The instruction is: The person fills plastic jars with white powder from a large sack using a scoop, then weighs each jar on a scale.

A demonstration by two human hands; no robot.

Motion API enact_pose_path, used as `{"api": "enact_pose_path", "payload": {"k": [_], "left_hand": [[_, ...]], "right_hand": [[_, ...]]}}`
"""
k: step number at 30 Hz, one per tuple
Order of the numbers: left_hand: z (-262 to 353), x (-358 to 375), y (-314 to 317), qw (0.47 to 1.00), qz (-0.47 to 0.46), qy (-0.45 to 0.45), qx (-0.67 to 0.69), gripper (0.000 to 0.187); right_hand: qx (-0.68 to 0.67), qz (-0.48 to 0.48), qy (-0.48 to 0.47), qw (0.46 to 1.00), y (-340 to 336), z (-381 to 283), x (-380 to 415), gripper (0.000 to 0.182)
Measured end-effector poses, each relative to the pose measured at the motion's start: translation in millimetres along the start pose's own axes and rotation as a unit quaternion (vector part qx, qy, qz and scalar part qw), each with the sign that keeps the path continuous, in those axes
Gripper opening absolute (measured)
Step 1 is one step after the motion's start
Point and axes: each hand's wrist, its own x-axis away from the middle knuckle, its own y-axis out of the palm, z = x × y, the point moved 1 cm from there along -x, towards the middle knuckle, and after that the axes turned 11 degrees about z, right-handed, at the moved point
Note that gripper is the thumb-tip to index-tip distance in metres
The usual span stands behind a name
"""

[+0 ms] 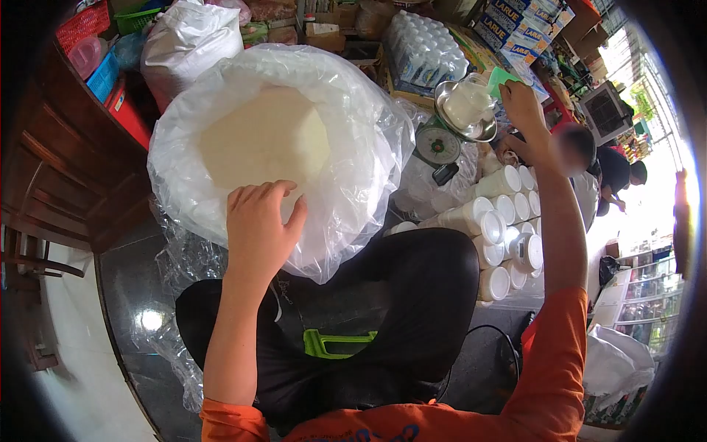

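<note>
A large clear plastic bag (pixel 368 147) stands open before me, with pale powder (pixel 258 140) inside. My left hand (pixel 258 221) is at its near edge, fingers apart, holding nothing. Off to the upper right, my right hand (pixel 521 110) is closed on a green scoop (pixel 501 78). The scoop is beside a clear container (pixel 468 103) that sits in a metal bowl (pixel 484 131). The bowl rests on a scale with a round dial (pixel 437 144). A small dark object (pixel 445 174) lies just below the dial.
White lidded tubs (pixel 493 250) are stacked right of my knee. Behind the scale are wrapped bottles (pixel 427 51) and LARUE boxes (pixel 519 29). A white sack (pixel 190 44) stands at the upper left. Other people (pixel 615 173) are at the right. A green plastic frame (pixel 339 344) lies between my legs.
</note>
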Motion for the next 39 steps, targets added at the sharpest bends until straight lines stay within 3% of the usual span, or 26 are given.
{"api": "enact_pose_path", "payload": {"k": [39], "left_hand": [[0.7, -0.6, -0.8, 1.000, -0.005, -0.006, 0.004, 0.025]], "right_hand": [[0.027, 0.008, -0.043, 0.999, 9.5, 0.6, -6.4, 0.036]]}}
